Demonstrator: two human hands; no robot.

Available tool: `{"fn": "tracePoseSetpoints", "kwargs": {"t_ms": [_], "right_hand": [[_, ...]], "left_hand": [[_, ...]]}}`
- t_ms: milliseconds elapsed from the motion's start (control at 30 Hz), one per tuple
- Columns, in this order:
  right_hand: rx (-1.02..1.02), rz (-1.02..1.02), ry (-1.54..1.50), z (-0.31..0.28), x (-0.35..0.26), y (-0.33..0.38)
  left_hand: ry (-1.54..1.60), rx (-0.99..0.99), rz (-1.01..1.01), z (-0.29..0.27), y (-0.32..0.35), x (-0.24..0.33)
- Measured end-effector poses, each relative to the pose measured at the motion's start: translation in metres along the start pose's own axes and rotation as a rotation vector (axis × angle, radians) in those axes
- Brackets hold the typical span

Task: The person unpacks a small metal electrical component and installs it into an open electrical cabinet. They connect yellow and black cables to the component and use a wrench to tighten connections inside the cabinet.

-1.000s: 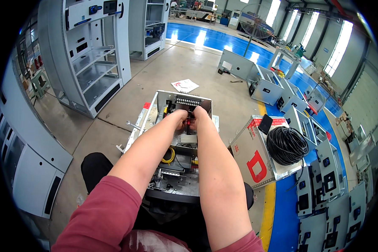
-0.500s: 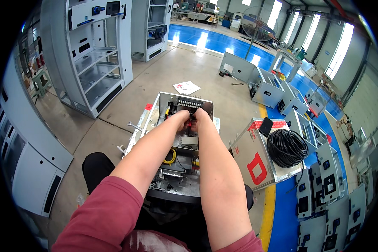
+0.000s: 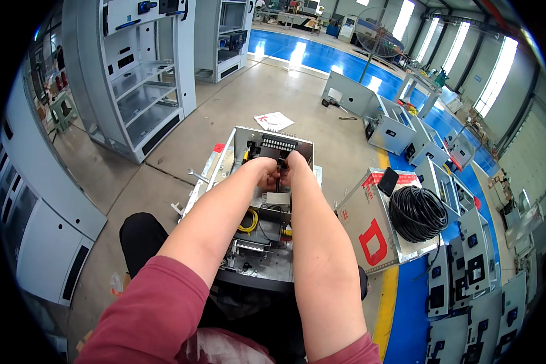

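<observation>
Working hands (image 3: 280, 173) — open cabinet (image 3: 267, 242)

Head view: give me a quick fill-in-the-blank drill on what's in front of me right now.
1. Both hands, the left hand and the right hand, meet inside an open grey metal ____.
2. The coil of cable on the box at the right is ____ in colour.
3. The looped wire under the left forearm is ____.
4. The sleeves are ____.

Missing words: enclosure; black; yellow; red
</observation>
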State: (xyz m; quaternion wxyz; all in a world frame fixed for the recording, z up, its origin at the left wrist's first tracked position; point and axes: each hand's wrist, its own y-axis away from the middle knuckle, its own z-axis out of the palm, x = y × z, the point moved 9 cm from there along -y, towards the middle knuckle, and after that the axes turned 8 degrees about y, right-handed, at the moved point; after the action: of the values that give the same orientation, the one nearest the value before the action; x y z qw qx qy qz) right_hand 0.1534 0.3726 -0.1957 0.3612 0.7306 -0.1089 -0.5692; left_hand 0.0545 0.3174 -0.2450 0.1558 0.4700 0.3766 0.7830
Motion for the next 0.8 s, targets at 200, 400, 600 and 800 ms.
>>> {"fn": "tracePoseSetpoints", "kwargs": {"t_ms": [200, 400, 600, 800], "right_hand": [[-0.037, 0.016, -0.018, 0.014, 0.003, -0.002], [-0.017, -0.023, 0.091, 0.03, -0.002, 0.012], [-0.12, -0.124, 0.233, 0.008, -0.005, 0.0], [0.057, -0.203, 0.809, 0.021, -0.017, 0.048]], "left_hand": [[-0.025, 0.014, 0.039, -0.006, 0.006, 0.002], [-0.744, 0.037, 0.207, 0.018, 0.103, 0.033], [-1.21, 0.011, 0.532, 0.06, 0.262, 0.082], [-1.032, 0.364, 1.014, -0.086, 0.321, 0.128]]}}
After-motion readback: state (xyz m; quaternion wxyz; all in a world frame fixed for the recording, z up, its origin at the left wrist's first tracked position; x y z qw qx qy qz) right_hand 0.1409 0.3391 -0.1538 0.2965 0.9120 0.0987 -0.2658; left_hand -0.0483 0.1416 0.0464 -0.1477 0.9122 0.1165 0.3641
